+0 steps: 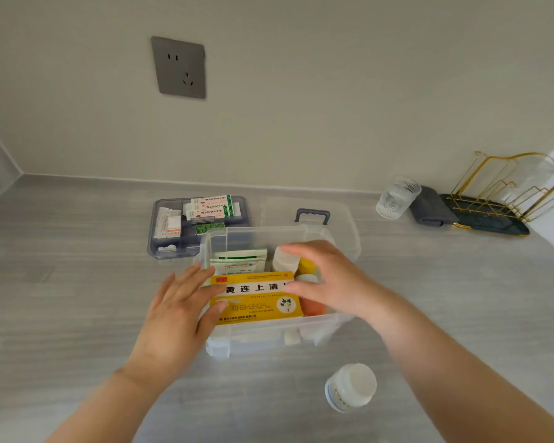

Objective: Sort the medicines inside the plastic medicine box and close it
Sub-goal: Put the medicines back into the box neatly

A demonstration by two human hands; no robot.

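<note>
A clear plastic medicine box [253,338] stands open on the counter. In it lie a yellow medicine carton [256,306], a white-green sachet pack [239,260], a white bottle [283,259], a yellow bottle [306,266] and something orange [312,306]. My left hand [179,308] rests with spread fingers on the carton's left end. My right hand [327,279] pinches the carton's right end between thumb and fingers, above the bottles. The clear lid [339,215] with a blue handle [312,215] lies behind the box. Another white bottle [351,386] lies on the counter in front.
A blue-grey insert tray [160,247] with several small medicine boxes sits at the back left. At the back right are a glass [395,196], a folded grey cloth [430,207] and a gold wire rack [512,187] on a dark tray. A wall socket [179,68] is above.
</note>
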